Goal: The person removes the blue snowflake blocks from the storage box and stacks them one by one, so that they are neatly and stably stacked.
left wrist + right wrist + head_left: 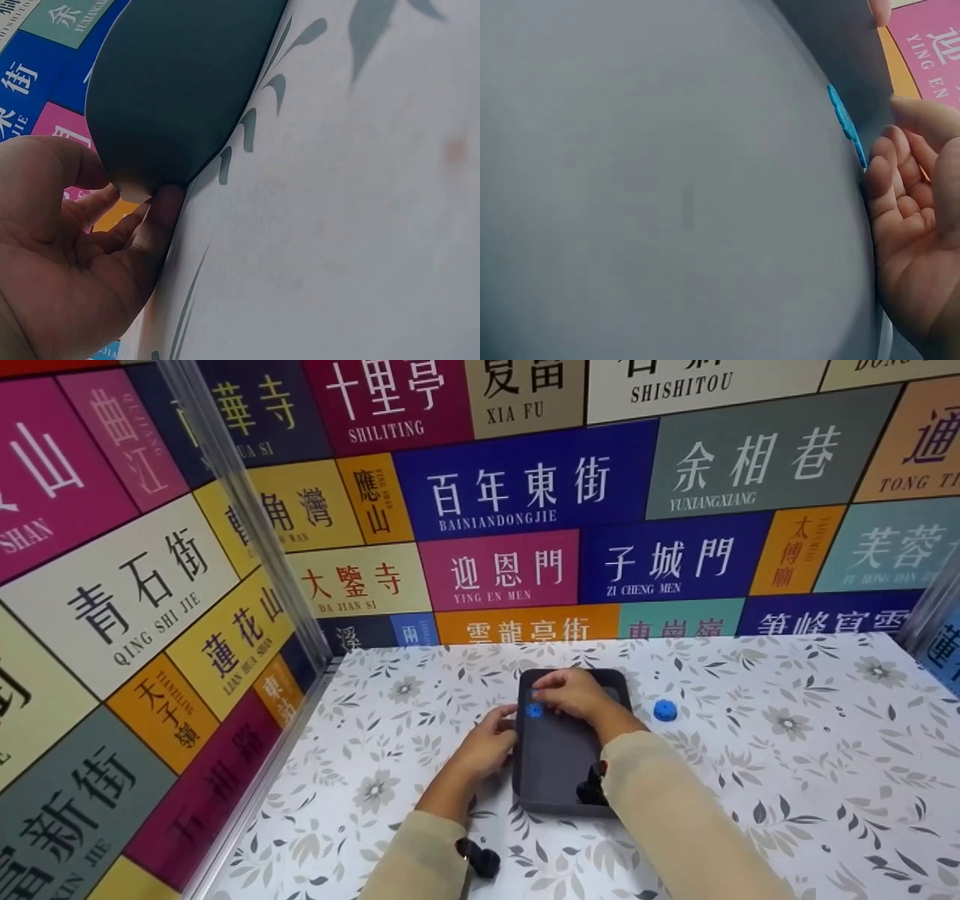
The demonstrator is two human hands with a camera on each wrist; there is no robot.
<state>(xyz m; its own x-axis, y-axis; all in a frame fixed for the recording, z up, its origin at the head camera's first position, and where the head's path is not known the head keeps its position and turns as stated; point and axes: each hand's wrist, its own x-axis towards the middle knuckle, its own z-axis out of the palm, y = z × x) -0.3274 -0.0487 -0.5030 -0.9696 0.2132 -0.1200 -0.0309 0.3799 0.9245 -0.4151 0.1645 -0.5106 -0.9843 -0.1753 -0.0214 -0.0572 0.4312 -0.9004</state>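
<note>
A dark grey rectangular tray lies on the table. My left hand grips its left wall; the left wrist view shows the hand's digits on both sides of the tray's edge. Over the far left corner inside the tray is my right hand, fingers bent and fingertips right at the blue. A small blue scalloped piece lies on the tray floor beside them, seen edge-on as a blue strip in the right wrist view. I cannot tell whether the right fingertips hold more blue.
A round blue piece with a bumpy edge sits on the table to the right of the tray. Grey leaf and flower prints cover the white tabletop. Panels with coloured sign blocks stand behind and to the left. Black devices are strapped at both wrists.
</note>
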